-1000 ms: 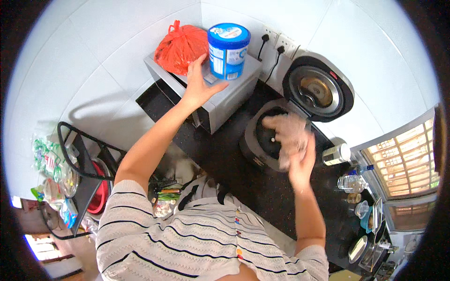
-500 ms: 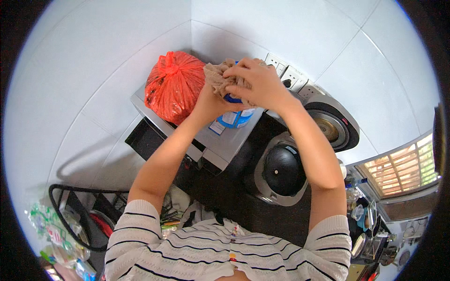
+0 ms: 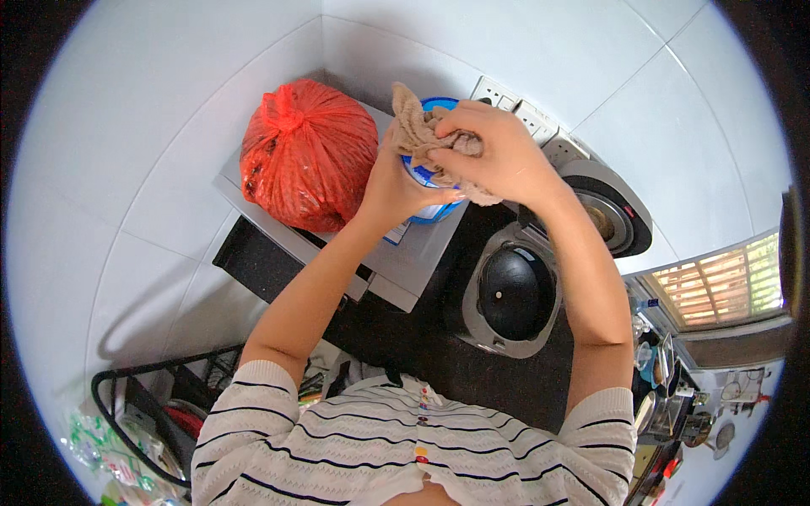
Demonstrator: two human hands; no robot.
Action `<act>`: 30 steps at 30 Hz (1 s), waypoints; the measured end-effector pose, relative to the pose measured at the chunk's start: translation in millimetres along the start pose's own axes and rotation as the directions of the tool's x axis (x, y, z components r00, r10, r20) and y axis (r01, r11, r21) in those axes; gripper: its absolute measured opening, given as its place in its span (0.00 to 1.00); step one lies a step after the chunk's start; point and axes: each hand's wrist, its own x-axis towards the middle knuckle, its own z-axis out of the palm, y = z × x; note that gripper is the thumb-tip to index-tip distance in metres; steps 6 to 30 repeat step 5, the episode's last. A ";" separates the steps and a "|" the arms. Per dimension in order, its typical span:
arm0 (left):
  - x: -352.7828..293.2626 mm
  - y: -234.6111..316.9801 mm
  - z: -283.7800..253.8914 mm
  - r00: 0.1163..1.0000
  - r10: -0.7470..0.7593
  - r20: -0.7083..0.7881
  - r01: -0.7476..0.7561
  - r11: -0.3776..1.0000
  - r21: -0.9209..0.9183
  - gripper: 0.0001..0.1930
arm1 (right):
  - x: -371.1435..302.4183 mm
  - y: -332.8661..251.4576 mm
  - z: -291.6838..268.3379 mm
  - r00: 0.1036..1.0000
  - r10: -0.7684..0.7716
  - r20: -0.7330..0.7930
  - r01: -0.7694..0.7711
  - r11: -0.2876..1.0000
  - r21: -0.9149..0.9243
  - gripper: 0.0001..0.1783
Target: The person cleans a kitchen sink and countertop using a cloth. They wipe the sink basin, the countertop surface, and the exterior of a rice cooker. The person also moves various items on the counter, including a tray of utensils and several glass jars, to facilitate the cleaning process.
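Observation:
A blue and white canister [image 3: 440,212] stands on the grey top of a boxy appliance [image 3: 395,268]. My left hand [image 3: 395,187] is curled round its near left side, with the thumb across the front; its other fingers are largely hidden. A crumpled brown cloth [image 3: 413,126] is bunched in my right hand [image 3: 502,156], pressed against the canister's upper part. Part of the blue rim shows behind the cloth. Left of the canister sits a knotted red plastic bag [image 3: 316,164], full and rounded, with dark contents showing through.
To the right, a rice cooker [image 3: 506,325] stands on a dark surface, its lid [image 3: 586,198] raised near my right forearm. Wall sockets [image 3: 496,93] are behind my right hand. A black-framed rack [image 3: 126,375] is at the lower left, and kitchenware lies beneath the window [image 3: 730,282].
My right hand and the cloth have shifted to the right and a little nearer over the canister, uncovering more of its blue rim. My left hand keeps its hold. The view has shifted slightly.

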 end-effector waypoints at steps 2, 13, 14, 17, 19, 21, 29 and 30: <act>-0.3 2.3 10.9 0.993 -0.115 0.035 0.117 0.992 -0.048 0.64 | -3.9 17.1 -3.8 0.992 0.084 -0.096 -0.082 0.996 0.028 0.19; 2.4 28.8 20.4 0.988 -0.149 -0.036 0.153 0.973 0.172 0.62 | -2.6 53.0 0.8 0.888 0.313 -0.337 -0.300 0.950 0.090 0.20; 2.4 28.8 20.4 0.988 -0.149 -0.036 0.153 0.973 0.172 0.62 | -2.6 53.0 0.8 0.888 0.313 -0.337 -0.300 0.950 0.090 0.20; 2.4 28.8 20.4 0.988 -0.149 -0.036 0.153 0.973 0.172 0.62 | -2.6 53.0 0.8 0.888 0.313 -0.337 -0.300 0.950 0.090 0.20; 2.4 28.8 20.4 0.988 -0.149 -0.036 0.153 0.973 0.172 0.62 | -2.6 53.0 0.8 0.888 0.313 -0.337 -0.300 0.950 0.090 0.20; 2.4 28.8 20.4 0.988 -0.149 -0.036 0.153 0.973 0.172 0.62 | -2.6 53.0 0.8 0.888 0.313 -0.337 -0.300 0.950 0.090 0.20; 2.4 28.8 20.4 0.988 -0.149 -0.036 0.153 0.973 0.172 0.62 | -2.6 53.0 0.8 0.888 0.313 -0.337 -0.300 0.950 0.090 0.20; 2.4 28.8 20.4 0.988 -0.149 -0.036 0.153 0.973 0.172 0.62 | -2.6 53.0 0.8 0.888 0.313 -0.337 -0.300 0.950 0.090 0.20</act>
